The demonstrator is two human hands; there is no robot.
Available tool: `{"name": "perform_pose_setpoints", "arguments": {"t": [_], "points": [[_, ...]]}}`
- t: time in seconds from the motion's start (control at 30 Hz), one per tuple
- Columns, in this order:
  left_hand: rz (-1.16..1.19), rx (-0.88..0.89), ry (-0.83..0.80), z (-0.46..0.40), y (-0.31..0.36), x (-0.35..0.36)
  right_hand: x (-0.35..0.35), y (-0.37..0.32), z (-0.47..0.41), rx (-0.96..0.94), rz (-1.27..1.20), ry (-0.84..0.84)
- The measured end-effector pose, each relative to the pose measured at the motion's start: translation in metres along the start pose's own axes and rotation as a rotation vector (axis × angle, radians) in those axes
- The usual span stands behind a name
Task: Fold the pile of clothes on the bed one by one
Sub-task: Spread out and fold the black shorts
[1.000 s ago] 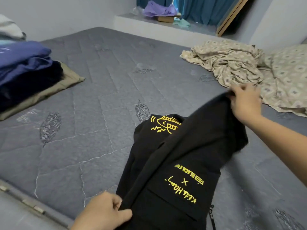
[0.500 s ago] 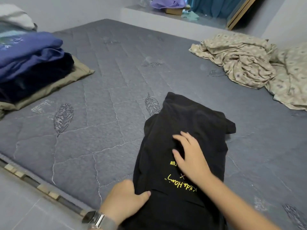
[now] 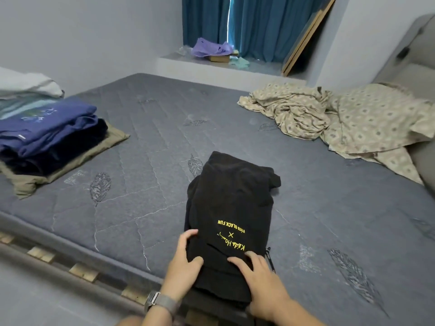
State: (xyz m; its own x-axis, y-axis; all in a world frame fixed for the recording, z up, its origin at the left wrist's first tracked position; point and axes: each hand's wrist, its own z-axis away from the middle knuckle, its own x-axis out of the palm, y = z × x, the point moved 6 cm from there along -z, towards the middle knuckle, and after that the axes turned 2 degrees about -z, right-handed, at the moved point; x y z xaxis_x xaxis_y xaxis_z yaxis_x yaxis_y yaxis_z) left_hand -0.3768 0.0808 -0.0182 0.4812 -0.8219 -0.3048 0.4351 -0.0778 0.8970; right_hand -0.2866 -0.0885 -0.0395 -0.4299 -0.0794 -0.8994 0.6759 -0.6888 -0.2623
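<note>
Both hands (image 3: pixel 223 267) pressing soft folded black garment (image 3: pixel 231 203).

A second ago the right hand (image 3: pixel 261 276) held one end of the black garment (image 3: pixel 230 208) up in the air toward the far right; that end now lies folded over, and the garment rests flat on the bed (image 3: pixel 141 184). The right hand has come back to the near edge, beside the left hand (image 3: pixel 186 262), both resting on the cloth.
</note>
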Motion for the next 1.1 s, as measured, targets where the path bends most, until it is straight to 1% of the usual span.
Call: {"name": "perform_pose_setpoints", "arguments": {"t": [0.07,0.13,0.2,0.23,0.3,0.33,0.37,0.4,0.43,0.47,0.53,0.57,0.6,0.67,0.73,0.8,0.87,0.9,0.93,0.97,1.03,1.1], "points": [[0.008,0.043,-0.062,0.014,0.016,0.001,-0.013,0.005,0.015,-0.043,-0.064,0.094],[0.154,-0.012,-0.114,0.028,0.038,0.0,-0.032,0.01,0.034,-0.101,-0.164,0.17],[0.35,-0.085,-0.191,0.042,0.067,-0.001,-0.065,0.011,0.056,-0.168,-0.36,0.256],[0.445,-0.101,-0.242,0.048,0.086,-0.002,-0.087,0.014,0.066,-0.178,-0.471,0.324],[0.616,-0.06,-0.386,0.065,0.135,-0.005,-0.14,0.025,0.087,-0.153,-0.682,0.504],[0.705,-0.018,-0.457,0.074,0.161,-0.007,-0.166,0.031,0.098,-0.14,-0.796,0.568],[0.792,0.029,-0.508,0.083,0.187,-0.011,-0.191,0.035,0.106,-0.161,-0.946,0.584],[0.85,0.081,-0.535,0.09,0.209,-0.017,-0.214,0.038,0.113,-0.204,-1.088,0.562],[0.866,0.127,-0.543,0.097,0.23,-0.022,-0.234,0.039,0.119,-0.24,-1.176,0.512],[0.841,0.163,-0.531,0.103,0.246,-0.027,-0.253,0.035,0.128,-0.258,-1.153,0.483],[0.782,0.208,-0.484,0.116,0.274,-0.036,-0.281,0.019,0.139,-0.265,-0.917,0.461],[0.773,0.226,-0.463,0.122,0.286,-0.04,-0.292,0.012,0.143,-0.272,-0.809,0.479],[0.772,0.242,-0.444,0.126,0.297,-0.044,-0.302,0.007,0.145,-0.278,-0.762,0.52],[0.715,0.277,-0.393,0.134,0.317,-0.052,-0.326,0.005,0.15,-0.261,-0.84,0.654],[0.511,0.33,-0.291,0.139,0.334,-0.063,-0.355,0.004,0.158,-0.235,-0.872,0.778],[0.297,0.385,-0.185,0.14,0.356,-0.075,-0.388,-0.003,0.168,-0.228,-0.739,0.882],[0.204,0.41,-0.121,0.136,0.382,-0.084,-0.422,-0.015,0.178,-0.241,-0.536,0.966],[0.189,0.4,-0.104,0.133,0.393,-0.087,-0.437,-0.021,0.178,-0.238,-0.426,0.981],[0.185,0.373,-0.099,0.127,0.403,-0.088,-0.452,-0.025,0.176,-0.23,-0.34,0.969],[0.185,0.334,-0.103,0.121,0.411,-0.087,-0.464,-0.027,0.172,-0.22,-0.303,0.933],[0.183,0.252,-0.126,0.101,0.421,-0.081,-0.482,-0.024,0.156,-0.198,-0.333,0.824],[0.172,0.202,-0.16,0.075,0.428,-0.071,-0.495,-0.016,0.137,-0.14,-0.332,0.787]]}}
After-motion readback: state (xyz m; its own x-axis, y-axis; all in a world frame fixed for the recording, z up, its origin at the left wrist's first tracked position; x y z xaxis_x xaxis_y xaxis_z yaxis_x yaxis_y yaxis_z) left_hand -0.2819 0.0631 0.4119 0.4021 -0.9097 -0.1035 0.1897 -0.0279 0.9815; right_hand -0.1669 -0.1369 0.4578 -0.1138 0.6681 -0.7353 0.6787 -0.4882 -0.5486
